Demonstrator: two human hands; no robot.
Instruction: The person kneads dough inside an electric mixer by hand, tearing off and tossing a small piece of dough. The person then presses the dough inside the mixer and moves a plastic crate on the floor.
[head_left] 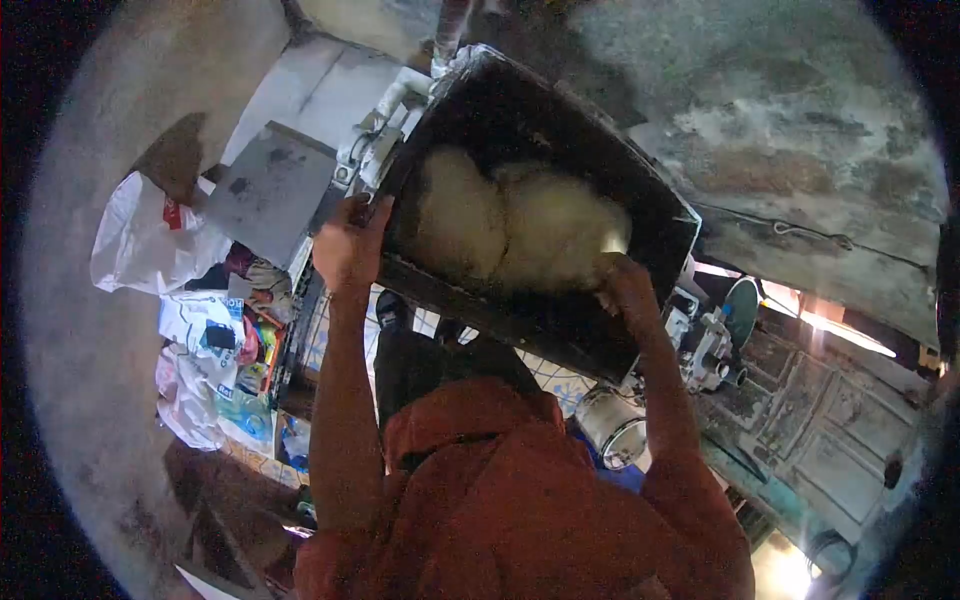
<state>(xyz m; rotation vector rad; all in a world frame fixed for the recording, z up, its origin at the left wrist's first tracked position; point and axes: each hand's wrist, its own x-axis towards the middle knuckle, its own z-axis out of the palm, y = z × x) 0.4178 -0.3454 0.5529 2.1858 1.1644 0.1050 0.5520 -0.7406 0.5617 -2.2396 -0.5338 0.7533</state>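
A large pale mass of dough (pixel 560 225) lies inside a dark, deep trough (pixel 590 335) in front of me, with a crease splitting it into two lobes; it looks slightly blurred. My left hand (pixel 348 248) is at the trough's left end, fingers closed over the rim beside a whitish metal fitting (pixel 375 150). Over the trough's right side, my right hand (pixel 628 285) is closed at the dough's lower right edge. A bright patch shows at its fingertips; whether that is a tool or reflected light, I cannot make out.
A grey flat panel (pixel 270 190) adjoins the trough on the left, near white plastic bags (pixel 150 240). Metal machine parts (pixel 710 350) and a white bucket (pixel 610 425) are at the right. A wooden door-like panel (pixel 830 420) lies farther right. Stained walls (pixel 780 120) rise behind.
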